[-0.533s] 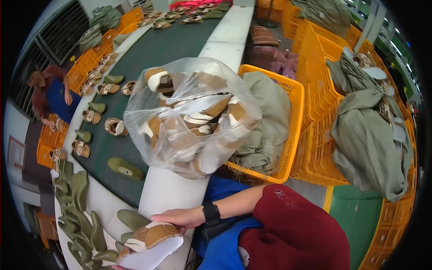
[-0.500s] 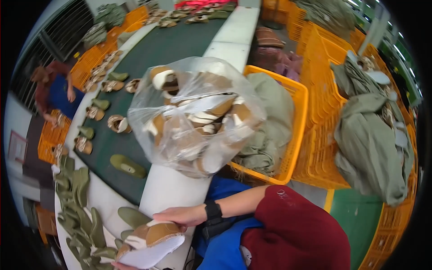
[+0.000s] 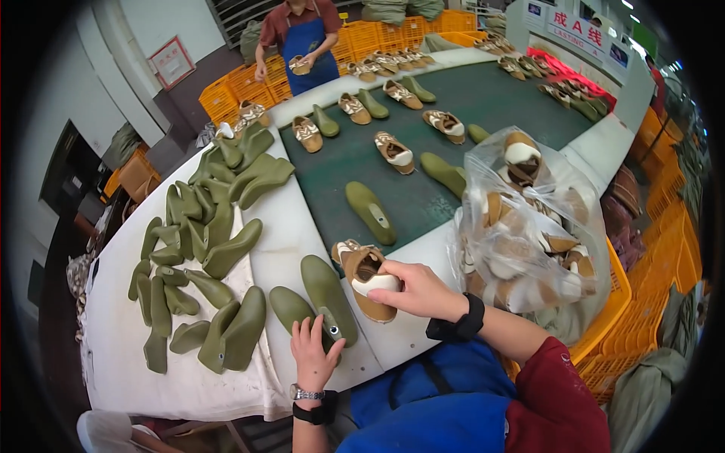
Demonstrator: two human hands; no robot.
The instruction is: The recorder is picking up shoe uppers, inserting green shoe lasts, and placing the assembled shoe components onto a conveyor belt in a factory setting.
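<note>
My right hand (image 3: 423,292) grips a tan and white shoe upper (image 3: 372,304) by its heel, thumb at the white collar, opening upward, toe pointing away. Just left of it, two green shoe lasts (image 3: 325,291) lie side by side on the white table edge. Over their near ends rests my left hand (image 3: 311,355), fingers spread and touching them without a closed grip. To the right, a clear plastic bag (image 3: 529,226) full of similar shoe uppers stands close to my right hand.
A pile of green lasts (image 3: 204,241) covers a cloth on the left. Shoes and lasts stand in pairs on the dark green conveyor belt (image 3: 332,170). Orange crates (image 3: 619,302) line the right side. Across the belt, a co-worker in a blue apron (image 3: 310,57) holds a shoe.
The view has swung left. My right hand has turned the shoe upper from sole-side view to opening upward. My left hand, barely visible earlier at the lower edge, now lies on the lasts.
</note>
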